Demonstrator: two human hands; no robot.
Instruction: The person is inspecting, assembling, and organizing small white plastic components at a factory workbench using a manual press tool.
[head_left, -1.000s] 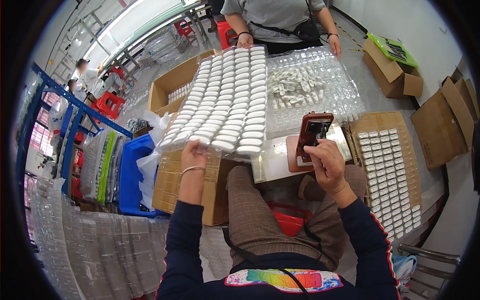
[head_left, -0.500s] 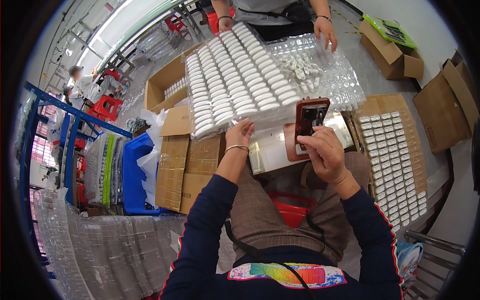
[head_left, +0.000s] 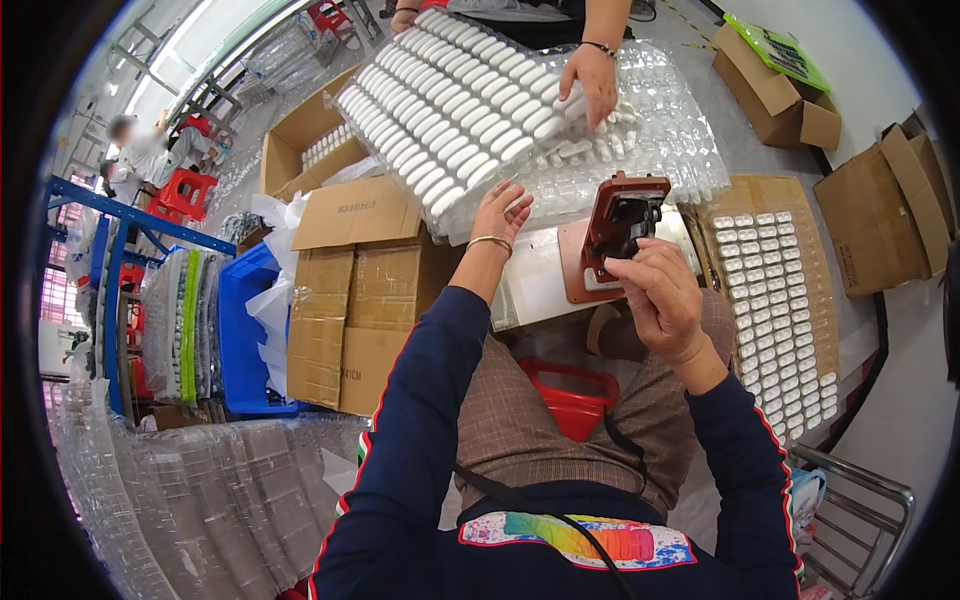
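Observation:
My left hand (head_left: 503, 215) is held up with fingers apart and nothing in it, beside the near corner of a clear tray (head_left: 447, 222) filled with rows of white oval pieces (head_left: 455, 112). My right hand (head_left: 662, 300) is closed in a pinch at the front of a reddish-brown hinged fixture (head_left: 578, 262), whose lid stands raised and has black parts inside. What the fingertips hold there is too small to make out. The fixture rests on a whitish metal base (head_left: 525, 287). Loose white pieces (head_left: 615, 145) lie on a clear plastic tray (head_left: 690, 130) behind it.
Across from me, a co-worker's hand (head_left: 590, 82) reaches to the loose pieces. Cardboard with rows of small white pieces (head_left: 770, 300) lies at my right. A carton (head_left: 350, 300) and a blue bin (head_left: 250, 340) stand at left. Between my knees is a red stool (head_left: 572, 385).
The filled tray has shifted toward the far left and turned. My left hand has come away from its edge. The co-worker's hand has moved over the loose pieces. My right hand stays at the fixture.

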